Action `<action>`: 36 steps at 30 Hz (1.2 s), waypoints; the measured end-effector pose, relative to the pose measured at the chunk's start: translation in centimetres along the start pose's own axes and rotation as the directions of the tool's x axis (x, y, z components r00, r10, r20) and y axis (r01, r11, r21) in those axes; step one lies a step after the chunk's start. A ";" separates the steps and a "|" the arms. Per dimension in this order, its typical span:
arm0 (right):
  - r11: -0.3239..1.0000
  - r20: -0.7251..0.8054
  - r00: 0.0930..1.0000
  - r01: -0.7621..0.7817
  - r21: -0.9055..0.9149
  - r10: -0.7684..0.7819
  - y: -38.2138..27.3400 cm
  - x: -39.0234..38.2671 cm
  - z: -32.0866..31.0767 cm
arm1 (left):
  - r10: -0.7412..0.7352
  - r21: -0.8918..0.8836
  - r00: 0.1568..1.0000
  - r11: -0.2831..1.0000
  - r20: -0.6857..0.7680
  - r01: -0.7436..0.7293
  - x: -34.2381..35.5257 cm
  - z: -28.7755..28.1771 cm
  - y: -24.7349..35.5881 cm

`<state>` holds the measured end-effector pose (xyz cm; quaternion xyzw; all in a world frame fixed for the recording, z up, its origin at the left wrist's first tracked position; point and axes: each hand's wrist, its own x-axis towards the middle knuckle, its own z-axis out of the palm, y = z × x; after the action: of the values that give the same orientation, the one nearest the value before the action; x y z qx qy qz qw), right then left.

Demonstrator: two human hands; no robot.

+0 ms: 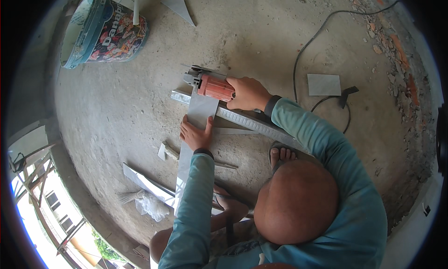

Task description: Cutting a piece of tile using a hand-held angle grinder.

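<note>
My right hand (247, 94) is wrapped round the rear of a red angle grinder (214, 88). The grinder's grey head and disc are over the far end of a long grey tile strip (203, 106); whether the disc touches it I cannot tell. My left hand (197, 134) grips the strip, fingers along its left edge and thumb on the right. Under the strip a silvery metal bar (252, 123) runs crosswise, slanting from the upper left toward my sandalled foot. The strip's near part is partly hidden by my left forearm.
A printed paint bucket (140, 40) lies tilted at the upper left. A black cable (296, 59) curves along the right, past a rectangular tile piece (324, 85). Rubble (396, 59) lines the right wall. Tile offcuts (179, 8) and a clear plastic bag (151, 207) lie on the floor.
</note>
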<state>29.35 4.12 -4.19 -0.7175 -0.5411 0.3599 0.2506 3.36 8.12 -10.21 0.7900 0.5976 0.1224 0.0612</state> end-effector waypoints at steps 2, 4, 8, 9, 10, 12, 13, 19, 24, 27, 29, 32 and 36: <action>1.000 -0.001 1.000 0.001 -0.001 -0.001 0.1 0.0 0.0 | -0.002 -0.006 1.000 1.000 0.005 0.002 0.0 0.0 0.1; 1.000 0.005 1.000 -0.014 0.007 0.014 0.1 0.0 0.0 | -0.003 -0.013 1.000 1.000 0.010 0.003 -0.1 0.0 0.1; 1.000 -0.002 1.000 0.000 0.004 0.000 0.1 -0.2 0.0 | -0.003 -0.009 1.000 1.000 0.005 0.003 0.0 0.0 0.1; 1.000 0.005 1.000 -0.008 0.002 0.008 0.1 -0.2 -0.1 | -0.002 -0.006 1.000 1.000 0.000 0.002 0.0 0.0 0.1; 1.000 0.013 1.000 -0.016 0.001 0.016 0.0 -0.2 -0.1 | -0.002 -0.005 1.000 1.000 0.001 0.002 0.0 0.0 0.0; 1.000 0.008 1.000 -0.016 0.002 0.016 0.0 -0.2 -0.1 | -0.004 -0.004 1.000 1.000 -0.003 0.004 0.0 0.0 0.0; 1.000 0.003 1.000 -0.016 0.002 0.016 0.0 -0.2 0.0 | -0.003 -0.004 1.000 1.000 -0.003 0.003 0.0 0.0 0.1; 1.000 0.011 1.000 -0.014 0.011 0.014 0.1 -0.2 0.0 | -0.011 -0.006 1.000 1.000 0.006 0.011 0.0 -0.1 0.1; 1.000 0.003 1.000 -0.011 0.011 0.010 0.2 -0.2 0.0 | -0.016 -0.005 1.000 1.000 0.016 0.016 -0.1 -0.1 0.3; 1.000 0.001 1.000 -0.009 0.004 0.009 0.2 -0.3 0.0 | -0.027 -0.007 1.000 1.000 0.004 0.027 -0.1 -0.1 0.3; 1.000 0.003 1.000 -0.012 0.002 0.012 0.1 -0.3 0.0 | -0.033 -0.004 0.999 0.999 0.005 0.033 0.0 -0.1 0.3; 1.000 0.017 1.000 -0.015 0.006 0.015 0.1 -0.3 -0.1 | -0.038 0.000 0.999 0.999 0.004 0.038 0.0 -0.1 0.3; 1.000 -0.003 1.000 -0.013 -0.004 0.013 0.3 -0.5 0.1 | -0.044 -0.004 0.999 0.999 -0.002 0.044 0.0 0.0 0.2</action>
<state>29.37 3.58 -4.32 -0.7220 -0.5370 0.3594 0.2474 3.58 8.07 -10.19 0.7764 0.6147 0.1229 0.0648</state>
